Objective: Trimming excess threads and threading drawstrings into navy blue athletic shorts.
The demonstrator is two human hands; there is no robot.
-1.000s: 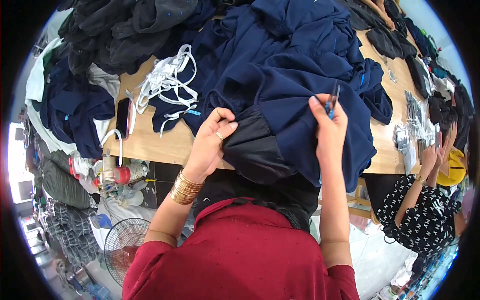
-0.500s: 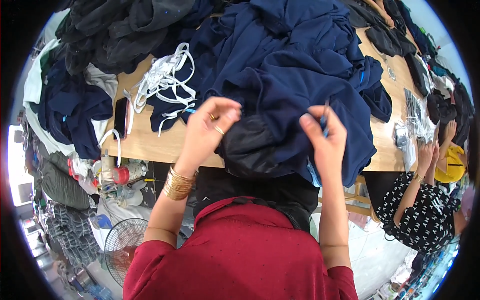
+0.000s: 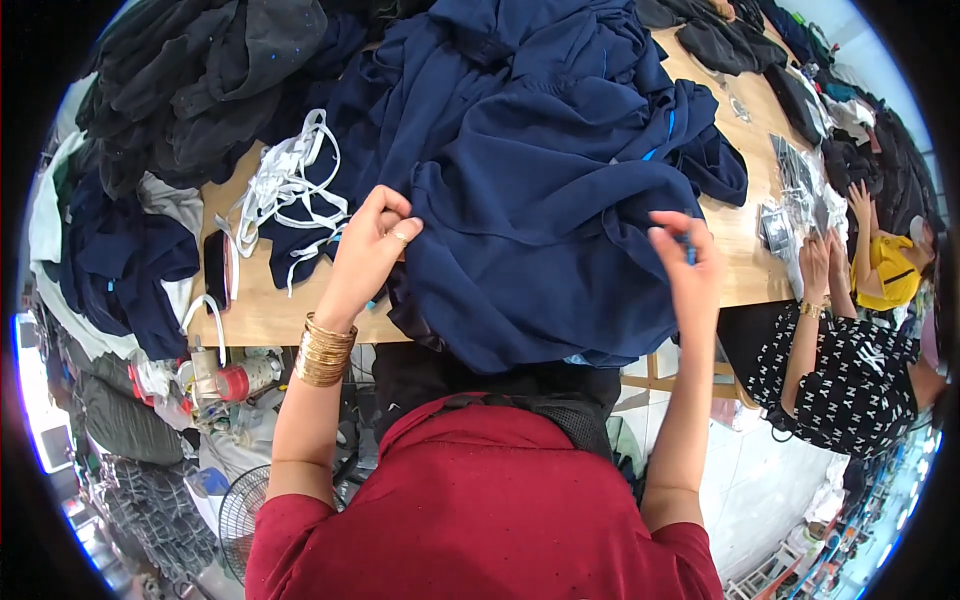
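A dark navy garment lies spread over the near edge of the table, its front part hanging slightly past it. My left hand pinches the cloth at its left edge, thumb against fingers. At the garment's right side is my right hand, with its fingers curled round a small blue tool, apparently thread snips, mostly hidden in the palm. The thumb and forefinger of that hand stand a little apart beside the cloth. More navy garments are heaped behind.
White straps lie tangled to the left, beside a phone. Black clothes pile up at the far left. Plastic-wrapped packets lie at right, near a co-worker in a patterned black top. A fan stands at lower left.
The navy garment has been turned over, so its black inner patch no longer shows. My left hand has closed on its left edge; my right hand has moved further right.
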